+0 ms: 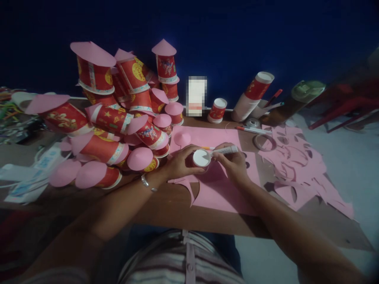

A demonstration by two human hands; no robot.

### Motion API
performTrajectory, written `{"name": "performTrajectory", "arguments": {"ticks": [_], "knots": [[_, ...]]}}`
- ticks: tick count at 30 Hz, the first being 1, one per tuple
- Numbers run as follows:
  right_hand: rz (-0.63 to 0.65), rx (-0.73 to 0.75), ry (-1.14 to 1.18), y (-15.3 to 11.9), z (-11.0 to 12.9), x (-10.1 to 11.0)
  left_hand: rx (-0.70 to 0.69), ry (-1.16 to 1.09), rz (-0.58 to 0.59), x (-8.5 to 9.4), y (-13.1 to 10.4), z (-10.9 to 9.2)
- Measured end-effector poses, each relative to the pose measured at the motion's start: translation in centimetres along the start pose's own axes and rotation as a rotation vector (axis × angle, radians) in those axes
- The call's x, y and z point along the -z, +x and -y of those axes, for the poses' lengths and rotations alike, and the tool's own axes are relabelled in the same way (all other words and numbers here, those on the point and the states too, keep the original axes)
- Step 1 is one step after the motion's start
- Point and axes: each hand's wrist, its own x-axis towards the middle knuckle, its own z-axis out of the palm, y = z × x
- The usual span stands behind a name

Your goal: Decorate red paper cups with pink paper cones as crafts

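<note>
The left hand (181,162) curls its fingers and thumb around the side of one paper cup (201,157), and the right hand (235,165) pinches one white tube (226,150) between thumb and fingers, its narrow end at the cup's rim. The cup is above the pink paper (219,193), midway between the wrists, with its round white end facing up toward the camera; its long axis runs roughly upright, though any slight lean cannot be judged. The tube's long axis lies nearly level, tip to the left, blunt end to the right. The left fingers cover most of the cup's wall and stand in front of one orange pen (207,148).

Just beyond lies one loose pink cone (182,138). Farther right are one orange-and-white pen (253,129), one tape ring (264,142) and a tangle of pink offcuts (299,157), too overlapped to count. At the back stand one red cup (217,111), a leaning cup stack (251,96) and one bottle (306,92). A crowded pile of red cups with pink cone roofs (97,152) fills the table's left side near the left forearm: at least a dozen, others partly hidden. One silvery bracelet (144,180) circles the left wrist.
</note>
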Motion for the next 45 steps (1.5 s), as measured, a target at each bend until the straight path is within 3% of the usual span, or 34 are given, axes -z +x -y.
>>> {"name": "performTrajectory", "arguments": {"ticks": [45], "knots": [[0.034,0.024,-0.002,0.06,-0.63,0.31,0.028,0.004,-0.023,-0.09,-0.02,-0.05]]}}
